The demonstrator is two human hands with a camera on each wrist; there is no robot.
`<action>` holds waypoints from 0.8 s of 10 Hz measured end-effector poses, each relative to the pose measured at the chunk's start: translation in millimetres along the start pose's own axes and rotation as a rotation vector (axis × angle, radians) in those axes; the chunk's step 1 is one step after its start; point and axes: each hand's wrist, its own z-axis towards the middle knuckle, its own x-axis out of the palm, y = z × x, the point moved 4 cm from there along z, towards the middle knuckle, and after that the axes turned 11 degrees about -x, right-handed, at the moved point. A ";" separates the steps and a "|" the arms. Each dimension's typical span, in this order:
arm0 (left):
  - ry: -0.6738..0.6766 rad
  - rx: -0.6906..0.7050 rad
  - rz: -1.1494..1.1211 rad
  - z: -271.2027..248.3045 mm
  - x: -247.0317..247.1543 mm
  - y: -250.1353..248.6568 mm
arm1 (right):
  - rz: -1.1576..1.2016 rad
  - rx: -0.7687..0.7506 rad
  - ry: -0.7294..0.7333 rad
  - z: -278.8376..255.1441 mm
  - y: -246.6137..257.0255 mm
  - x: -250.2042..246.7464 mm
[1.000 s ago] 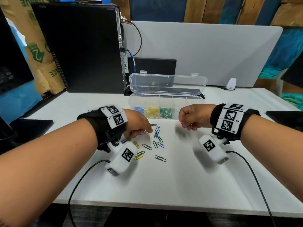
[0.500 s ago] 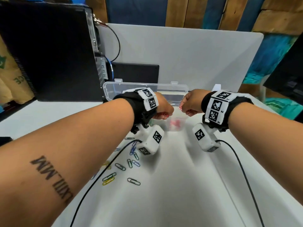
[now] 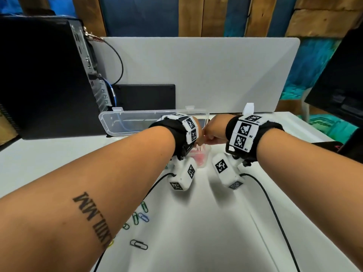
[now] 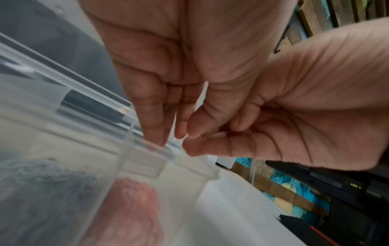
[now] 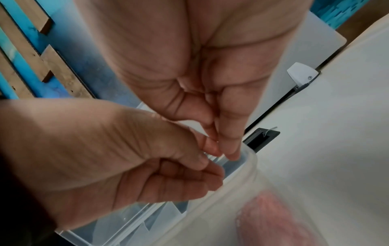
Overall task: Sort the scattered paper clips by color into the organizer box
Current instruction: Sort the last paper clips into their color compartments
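Observation:
The clear organizer box (image 3: 204, 154) stands at the back of the white table with its lid (image 3: 125, 122) tipped open. Both hands hover together over its right end, fingertips pointing down. Red clips (image 3: 199, 160) lie in the compartment below them, also seen as a blurred red clips heap (image 4: 134, 208) (image 5: 284, 221). The fingertips of my left hand (image 4: 168, 136) are slightly parted and I see no clip between them. My right hand (image 5: 223, 153) is just above the box rim, also with nothing visible in it. Loose green (image 3: 135, 217), blue (image 3: 144, 217) and dark (image 3: 139, 244) clips lie near the table's front left.
A black computer tower (image 3: 45, 75) stands at the back left, with a white divider panel (image 3: 196, 71) and a flat black device (image 3: 145, 97) behind the box. A dark monitor (image 3: 337, 81) is at the right. Wrist-camera cables (image 3: 275, 213) trail over the table.
Both hands moved from the scattered clips up to the right end of the box and came together above the red compartment. The head view has tilted closer to the box.

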 end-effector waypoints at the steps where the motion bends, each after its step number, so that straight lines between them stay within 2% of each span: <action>1: 0.028 -0.002 -0.121 -5.5 -1.2 3.6 | -0.053 -0.026 0.023 -1.3 -1.1 0.8; 3: -0.090 -0.001 -0.262 -25.8 -15.9 18.9 | 0.088 -0.025 0.000 -13.4 1.3 3.8; 4: -0.077 0.019 -0.404 -39.0 -24.6 40.0 | 0.041 -0.066 -0.026 -24.7 7.5 12.0; 5: -0.109 0.091 -0.417 -55.5 -29.8 69.1 | -0.103 -0.196 -0.059 -41.1 18.0 16.9; 6: -0.083 0.146 -0.319 -78.9 -24.3 109.4 | -0.246 -0.350 -0.060 -58.0 30.4 33.2; 7: -0.064 0.115 -0.144 -95.8 -13.2 153.1 | -0.324 -0.416 0.041 -75.9 37.3 61.7; 8: -0.068 0.098 0.123 -109.8 -3.9 188.3 | -0.438 -0.463 0.232 -90.3 41.0 95.2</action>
